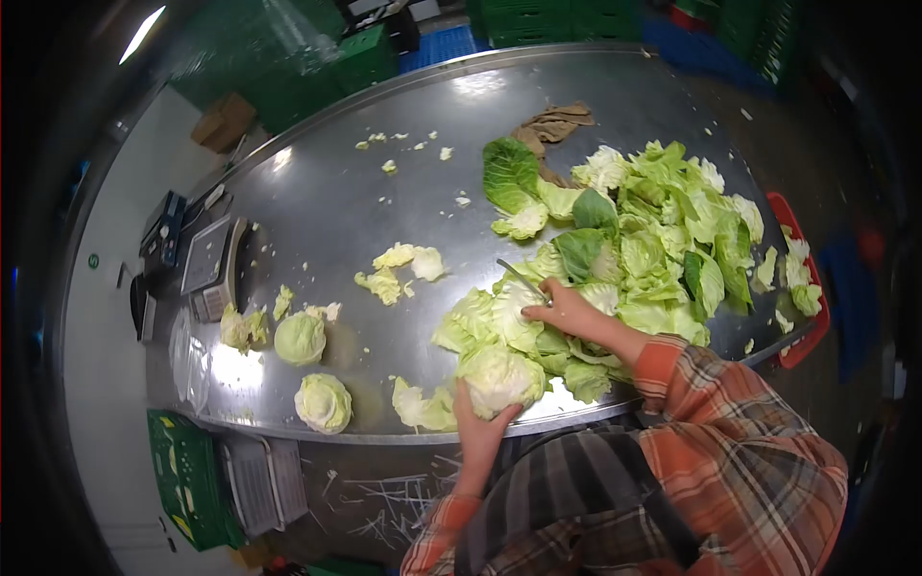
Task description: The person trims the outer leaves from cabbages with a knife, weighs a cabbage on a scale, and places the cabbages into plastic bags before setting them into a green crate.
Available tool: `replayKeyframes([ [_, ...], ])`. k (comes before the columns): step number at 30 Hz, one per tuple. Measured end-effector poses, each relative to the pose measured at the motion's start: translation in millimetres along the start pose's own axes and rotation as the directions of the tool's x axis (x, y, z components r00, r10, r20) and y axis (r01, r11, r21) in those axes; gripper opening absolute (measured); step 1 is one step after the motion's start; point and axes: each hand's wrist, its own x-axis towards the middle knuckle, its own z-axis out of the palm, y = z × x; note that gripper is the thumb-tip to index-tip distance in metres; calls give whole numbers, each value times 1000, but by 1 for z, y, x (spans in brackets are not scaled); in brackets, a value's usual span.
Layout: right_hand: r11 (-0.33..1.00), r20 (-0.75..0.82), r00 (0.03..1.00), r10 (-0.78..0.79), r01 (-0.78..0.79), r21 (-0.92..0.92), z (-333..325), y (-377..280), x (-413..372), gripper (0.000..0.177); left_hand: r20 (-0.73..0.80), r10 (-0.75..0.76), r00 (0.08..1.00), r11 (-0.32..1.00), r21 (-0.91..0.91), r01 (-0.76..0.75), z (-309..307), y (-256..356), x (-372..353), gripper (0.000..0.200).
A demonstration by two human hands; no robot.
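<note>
Stainless steel covers the wide table (pixel 365 192), which is scattered with pale scraps and shines under the overhead light. A weighing scale (pixel 213 257) sits at its left end, and green crates (pixel 187 475) stand on the floor below. More green crates are stacked in the dim background. A brown cloth (pixel 557 123) lies near the far edge, and a red tray (pixel 802 288) holding a few leaves sits off the right end.

The left hand (pixel 477 427) is curled around a cabbage head (pixel 499 376), gripping it from below at the near edge of the table, just in front of the person's plaid shirt. The right hand (pixel 567 309) is closed on the handle of a knife (pixel 521 278). The blade's long axis runs diagonally, with the tip pointing up and left across the table, away from the body. It lies over the edge of a large pile of loose leaves (pixel 663 230).

Two trimmed heads (pixel 301 338) rest well to the left.
</note>
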Motion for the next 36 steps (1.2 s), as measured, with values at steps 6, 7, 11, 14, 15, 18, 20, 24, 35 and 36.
replayKeyframes([
  [6,827,275,874,-400,474,-303,-9,-58,-41,61,-181,10,983,996,86,6,9,25,15,102],
  [7,785,322,843,-432,527,-325,-2,-59,-44,63,-189,-7,982,997,69,20,10,21,15,101],
  [11,819,428,865,-262,434,-376,13,-65,-39,62,-216,24,976,1000,-6,-26,14,15,12,100],
  [14,794,454,835,-310,490,-358,16,-61,-25,57,-257,50,965,997,69,-33,19,14,15,100],
  [15,819,456,851,-261,445,-362,13,-63,-15,54,-248,82,965,993,101,-58,20,15,14,100],
  [18,870,379,884,-274,396,-294,13,-53,19,49,-204,187,961,973,171,-153,19,16,12,101],
  [20,881,275,886,-374,432,-193,25,-47,15,49,-161,253,954,957,185,-223,14,5,17,102],
  [24,991,76,997,-26,15,136,18,-32,34,38,87,460,884,849,249,-466,-10,-10,34,109],
  [35,906,-70,985,156,-114,408,28,-13,31,26,26,128,991,943,307,-130,-46,-2,62,100],
  [36,917,-119,986,118,-62,393,30,-13,30,24,83,-42,996,977,210,24,-66,-8,57,98],
])
